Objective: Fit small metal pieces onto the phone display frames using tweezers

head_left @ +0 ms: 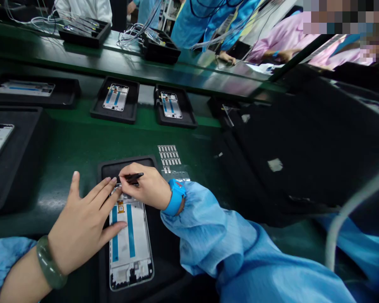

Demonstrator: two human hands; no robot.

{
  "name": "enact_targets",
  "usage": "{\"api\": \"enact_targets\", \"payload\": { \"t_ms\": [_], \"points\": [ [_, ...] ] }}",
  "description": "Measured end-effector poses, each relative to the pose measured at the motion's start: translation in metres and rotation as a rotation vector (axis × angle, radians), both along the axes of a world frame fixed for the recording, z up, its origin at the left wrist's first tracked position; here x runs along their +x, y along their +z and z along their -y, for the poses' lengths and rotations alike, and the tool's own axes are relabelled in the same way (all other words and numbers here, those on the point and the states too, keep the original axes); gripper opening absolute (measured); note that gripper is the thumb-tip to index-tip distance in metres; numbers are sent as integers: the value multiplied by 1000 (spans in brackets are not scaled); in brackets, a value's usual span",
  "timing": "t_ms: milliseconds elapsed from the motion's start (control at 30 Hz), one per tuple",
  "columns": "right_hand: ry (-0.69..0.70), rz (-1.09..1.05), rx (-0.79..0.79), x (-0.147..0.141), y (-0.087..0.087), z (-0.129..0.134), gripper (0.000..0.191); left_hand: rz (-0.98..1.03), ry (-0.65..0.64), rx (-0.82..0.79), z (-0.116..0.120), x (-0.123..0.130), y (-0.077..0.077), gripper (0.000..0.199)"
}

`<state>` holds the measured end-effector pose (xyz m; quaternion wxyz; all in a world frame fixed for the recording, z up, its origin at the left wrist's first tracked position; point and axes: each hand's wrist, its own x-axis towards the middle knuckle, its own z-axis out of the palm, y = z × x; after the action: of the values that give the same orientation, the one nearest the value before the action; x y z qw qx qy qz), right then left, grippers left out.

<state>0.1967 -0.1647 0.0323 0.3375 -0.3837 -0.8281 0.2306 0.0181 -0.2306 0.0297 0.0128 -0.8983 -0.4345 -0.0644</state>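
On the desk [72, 141], within a black tray [128, 160], a phone frame [123, 248] is laid, its long axis aligned roughly 12 to 6. It is found at 4 o'clock from the open left hand [77, 223] and 7 from the right hand [151, 187], by which a black tool [135, 177] is gripped; neither is clearly nearer.

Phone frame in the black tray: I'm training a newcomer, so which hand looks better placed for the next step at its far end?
Right, most likely: the right hand grips a slim black tool at the far end of the phone frame. The left hand, spread over its left side, seems to steady it.
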Motion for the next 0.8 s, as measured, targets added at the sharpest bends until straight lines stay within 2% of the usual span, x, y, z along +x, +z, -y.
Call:
{"api": "enact_targets", "payload": {
  "t_ms": [100, 200, 267, 300, 367, 433, 533, 600, 667, 733, 800],
  "points": [
    [-69, -9, 18, 15, 12, -8, 14, -20, 9, 29, 8, 0, 3, 56],
    [-151, 156, 93, 36, 18, -21, 16, -32, -15, -40, -2, -2, 12, 57],
    [-108, 337, 158, 46, 12, -29, 27, -38, 10, -108, -28, -3, 20, 51],
    [-69, 416, 170, 49, 6, -33, 35, -44, 70, -125, -48, -3, 23, 46],
    [15, 539, 174, 50, -5, -37, 41, -75, 237, -41, -97, -1, 25, 42],
    [54, 618, 171, 48, -12, -38, 41, -105, 333, 33, -147, 0, 22, 43],
    [65, 721, 201, 45, -9, -36, 37, -175, 334, 47, -204, -1, 10, 38],
    [79, 782, 243, 44, -3, -36, 35, -221, 298, 43, -224, -4, 4, 36],
    [89, 808, 277, 46, 4, -42, 34, -261, 250, 35, -235, -9, 4, 35],
    [64, 799, 274, 48, 9, -53, 34, -294, 196, 23, -240, -15, 10, 34],
    [18, 771, 227, 51, 13, -67, 33, -313, 147, 28, -243, -22, 24, 31]
  ]
}}
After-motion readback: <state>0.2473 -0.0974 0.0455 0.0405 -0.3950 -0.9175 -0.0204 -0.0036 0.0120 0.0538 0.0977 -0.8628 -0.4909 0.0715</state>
